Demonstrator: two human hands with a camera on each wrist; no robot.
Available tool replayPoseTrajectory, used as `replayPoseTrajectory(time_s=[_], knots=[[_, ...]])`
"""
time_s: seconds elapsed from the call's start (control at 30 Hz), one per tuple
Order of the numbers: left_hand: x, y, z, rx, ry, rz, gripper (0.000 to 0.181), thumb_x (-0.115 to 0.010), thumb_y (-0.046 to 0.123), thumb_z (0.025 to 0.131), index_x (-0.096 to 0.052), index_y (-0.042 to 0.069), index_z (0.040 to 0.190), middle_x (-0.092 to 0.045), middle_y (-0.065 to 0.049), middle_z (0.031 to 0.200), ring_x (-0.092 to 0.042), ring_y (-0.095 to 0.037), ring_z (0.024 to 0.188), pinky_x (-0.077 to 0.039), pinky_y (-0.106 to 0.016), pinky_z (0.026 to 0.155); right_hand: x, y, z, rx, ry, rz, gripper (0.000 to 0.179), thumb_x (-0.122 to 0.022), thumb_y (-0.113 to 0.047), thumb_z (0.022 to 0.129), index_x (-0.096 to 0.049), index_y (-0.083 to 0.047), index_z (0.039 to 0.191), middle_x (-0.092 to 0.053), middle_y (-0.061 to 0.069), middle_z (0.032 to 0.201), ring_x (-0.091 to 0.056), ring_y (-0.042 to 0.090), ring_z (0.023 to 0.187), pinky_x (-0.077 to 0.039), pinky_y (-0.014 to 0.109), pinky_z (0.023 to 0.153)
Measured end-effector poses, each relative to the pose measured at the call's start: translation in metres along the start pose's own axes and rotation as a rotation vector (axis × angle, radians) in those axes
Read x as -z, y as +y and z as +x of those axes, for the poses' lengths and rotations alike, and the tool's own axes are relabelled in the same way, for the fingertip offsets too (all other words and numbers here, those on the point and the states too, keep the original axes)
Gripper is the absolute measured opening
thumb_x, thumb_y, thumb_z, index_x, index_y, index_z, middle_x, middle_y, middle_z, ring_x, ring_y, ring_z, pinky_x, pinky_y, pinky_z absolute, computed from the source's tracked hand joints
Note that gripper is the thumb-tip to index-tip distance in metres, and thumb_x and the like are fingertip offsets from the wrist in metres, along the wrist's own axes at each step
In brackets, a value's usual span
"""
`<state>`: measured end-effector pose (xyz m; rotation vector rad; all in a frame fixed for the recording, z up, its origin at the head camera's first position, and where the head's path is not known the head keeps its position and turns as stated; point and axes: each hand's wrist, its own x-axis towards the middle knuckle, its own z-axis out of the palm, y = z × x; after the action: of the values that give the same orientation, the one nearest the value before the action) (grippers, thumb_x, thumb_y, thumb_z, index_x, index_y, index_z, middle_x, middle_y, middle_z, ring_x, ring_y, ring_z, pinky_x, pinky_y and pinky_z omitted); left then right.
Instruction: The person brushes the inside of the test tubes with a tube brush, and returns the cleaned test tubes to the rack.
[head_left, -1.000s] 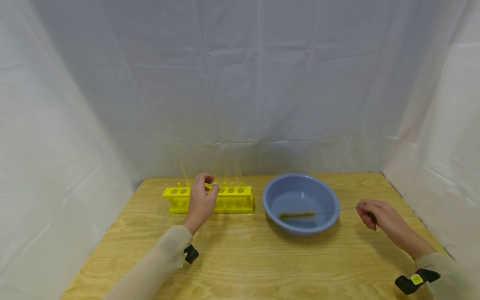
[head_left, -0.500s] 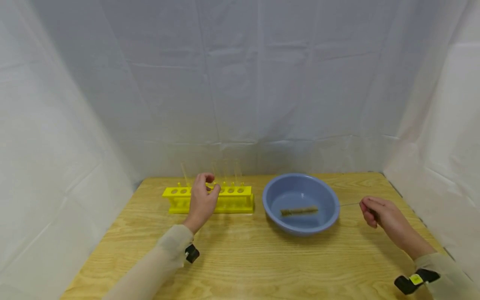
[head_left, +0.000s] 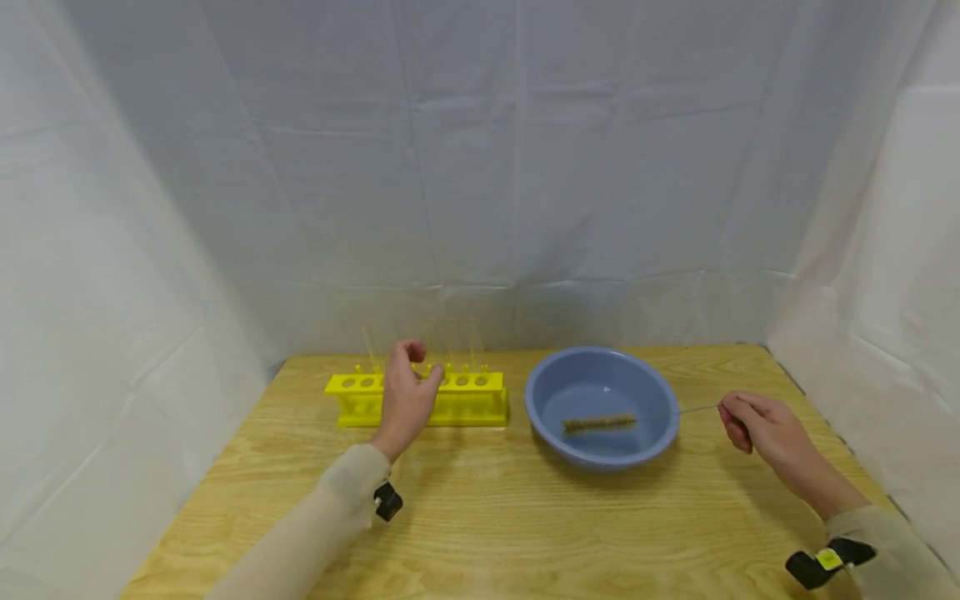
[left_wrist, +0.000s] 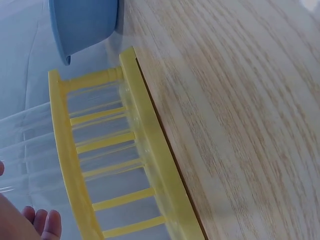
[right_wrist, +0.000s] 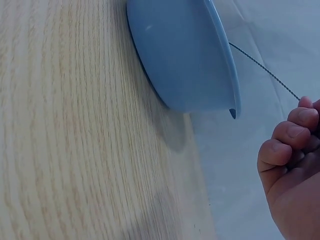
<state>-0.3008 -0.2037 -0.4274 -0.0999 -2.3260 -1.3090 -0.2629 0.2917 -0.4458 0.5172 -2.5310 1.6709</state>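
My right hand (head_left: 765,429) pinches the thin twisted-wire handle (right_wrist: 265,68) of a test tube brush. The bristle head (head_left: 600,423) lies low inside the blue basin (head_left: 536,400), and the wire passes over the basin's right rim. My left hand (head_left: 408,400) is over the middle of a yellow test tube rack (head_left: 480,410), thumb and fingers bent and apart, with nothing visible between them. In the left wrist view its fingers (left_wrist: 51,225) are beside the rack's top bar. Clear test tubes stand in the rack, one test tube (head_left: 371,346) left of the hand and several to its right.
The rack and basin stand side by side near the back of a wooden table (head_left: 510,525). White sheeting (head_left: 480,167) encloses the back and both sides. Dark camera straps (head_left: 832,562) are on both wrists.
The brush head has shifted slightly to the right in the basin, and my right hand has drawn slightly right and up. My left hand has moved a little to the right over the rack.
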Motion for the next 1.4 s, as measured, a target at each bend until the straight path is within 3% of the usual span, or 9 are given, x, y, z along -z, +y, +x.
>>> replayPoseTrajectory(time_s=[0.13, 0.33, 0.53, 0.73, 0.97, 1.4], knots=[[-0.002, -0.001, 0.005, 0.014, -0.022, -0.017, 0.041, -0.065, 0.022, 0.095, -0.049, 0.004, 0.129, -0.054, -0.013, 0.120, -0.052, -0.027, 0.110, -0.049, -0.047, 0.095, 0.000, 0.000, 0.000, 0.010, 0.019, -0.008, 0.048, -0.036, -0.030, 0.111, -0.048, 0.008, 0.084, -0.042, 0.010, 0.062, -0.042, 0.029, 0.054, -0.039, 0.036, 0.052], [-0.005, -0.004, 0.007, 0.034, -0.105, -0.030, 0.040, -0.062, 0.025, 0.099, -0.051, 0.005, 0.132, -0.056, -0.013, 0.122, -0.053, -0.033, 0.120, -0.048, -0.048, 0.098, 0.000, -0.001, 0.000, 0.018, 0.044, -0.015, 0.048, -0.036, -0.030, 0.111, -0.049, 0.007, 0.083, -0.041, 0.011, 0.062, -0.042, 0.029, 0.054, -0.039, 0.037, 0.053], [-0.007, -0.007, 0.008, 0.056, -0.142, -0.041, 0.031, -0.058, 0.029, 0.103, -0.055, 0.007, 0.124, -0.058, -0.010, 0.118, -0.055, -0.027, 0.116, -0.049, -0.046, 0.097, -0.002, -0.003, 0.000, 0.023, 0.054, -0.003, 0.049, -0.036, -0.032, 0.111, -0.048, 0.006, 0.083, -0.040, 0.011, 0.062, -0.041, 0.029, 0.054, -0.039, 0.036, 0.053], [-0.008, -0.008, 0.008, 0.044, -0.141, -0.023, 0.023, -0.054, 0.030, 0.105, -0.059, 0.009, 0.115, -0.061, -0.009, 0.112, -0.059, -0.025, 0.104, -0.052, -0.044, 0.094, -0.003, -0.002, -0.001, 0.023, 0.059, 0.018, 0.049, -0.036, -0.032, 0.111, -0.048, 0.007, 0.084, -0.040, 0.012, 0.062, -0.040, 0.030, 0.054, -0.038, 0.037, 0.053], [-0.005, -0.008, 0.007, 0.051, -0.128, -0.019, 0.036, -0.047, 0.039, 0.107, -0.055, 0.012, 0.128, -0.063, -0.010, 0.119, -0.060, -0.024, 0.104, -0.052, -0.044, 0.090, -0.004, -0.002, -0.001, 0.027, 0.069, 0.024, 0.047, -0.036, -0.028, 0.111, -0.049, 0.008, 0.084, -0.040, 0.011, 0.061, -0.039, 0.030, 0.053, -0.039, 0.036, 0.052], [0.005, 0.006, 0.017, -0.047, -0.043, -0.119, 0.032, -0.041, 0.036, 0.109, -0.049, 0.011, 0.127, -0.065, -0.009, 0.112, -0.064, -0.023, 0.105, -0.052, -0.047, 0.092, -0.005, -0.001, 0.000, 0.038, 0.056, 0.092, 0.048, -0.035, -0.028, 0.111, -0.047, 0.009, 0.084, -0.039, 0.011, 0.062, -0.037, 0.031, 0.054, -0.037, 0.038, 0.051]])
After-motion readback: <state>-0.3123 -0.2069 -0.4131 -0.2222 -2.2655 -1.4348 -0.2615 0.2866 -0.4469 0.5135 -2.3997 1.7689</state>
